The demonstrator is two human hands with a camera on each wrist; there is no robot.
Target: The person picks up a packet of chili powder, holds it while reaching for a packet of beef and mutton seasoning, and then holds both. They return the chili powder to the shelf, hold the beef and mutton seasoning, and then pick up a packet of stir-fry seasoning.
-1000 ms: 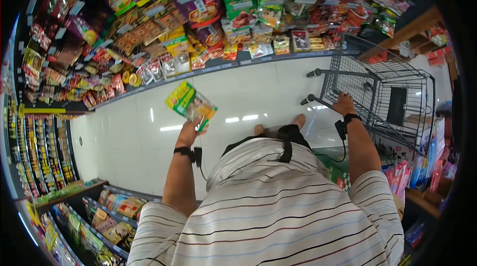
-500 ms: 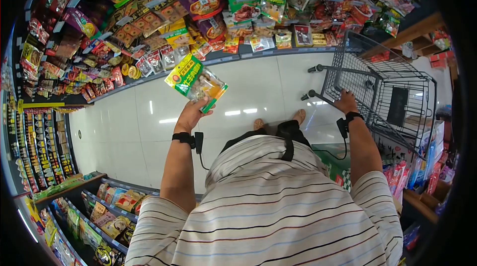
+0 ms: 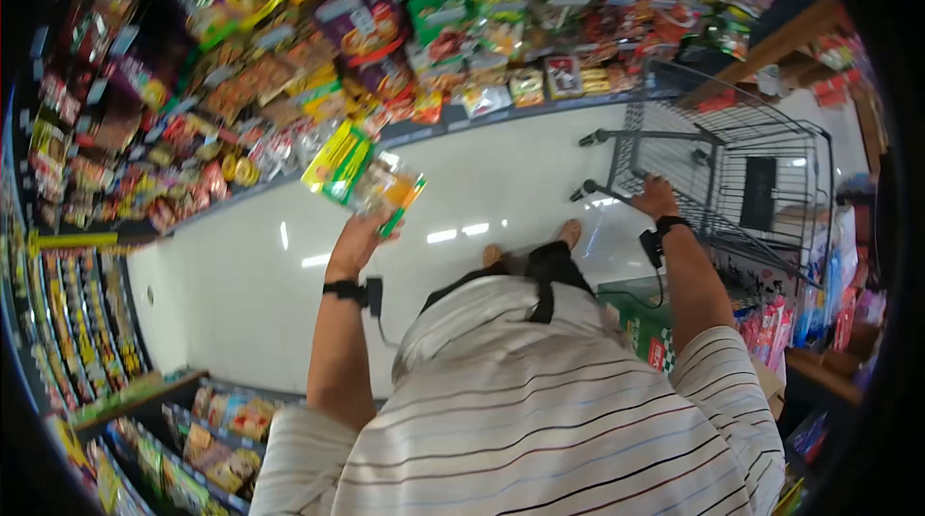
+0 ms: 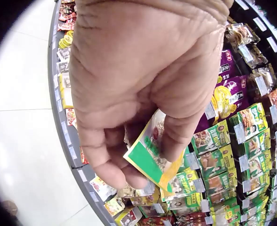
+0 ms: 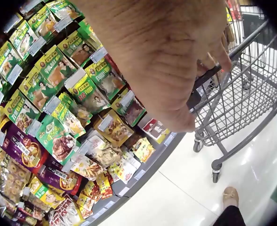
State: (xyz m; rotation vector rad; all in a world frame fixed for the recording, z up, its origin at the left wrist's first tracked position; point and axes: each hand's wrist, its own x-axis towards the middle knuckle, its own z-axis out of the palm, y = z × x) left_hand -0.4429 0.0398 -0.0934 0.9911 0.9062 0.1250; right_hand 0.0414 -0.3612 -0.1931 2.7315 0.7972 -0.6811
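In the head view my left hand (image 3: 358,241) pinches the lower corner of a green and yellow food packet (image 3: 347,164) with a clear window. The left wrist view shows the thumb on one face of this packet (image 4: 145,162) and the fingers curled behind it; much of it is hidden by the hand. On the other side, my right hand (image 3: 655,196) grips the handle of a grey wire shopping cart (image 3: 761,193). The right wrist view has the fingers wrapped over the cart's bar, with the palm hiding part of it.
A long shelf rack (image 5: 143,176) with hanging packets runs in front, its lower edge close to the cart. White tiled floor (image 3: 231,294) lies between it and my feet. Behind to the left stand shelf bins (image 3: 217,453); a green box (image 3: 636,314) sits beside my right leg.
My left hand has lifted the packet slightly and tipped its printed face up toward the head camera. My right hand keeps its hold on the cart handle.
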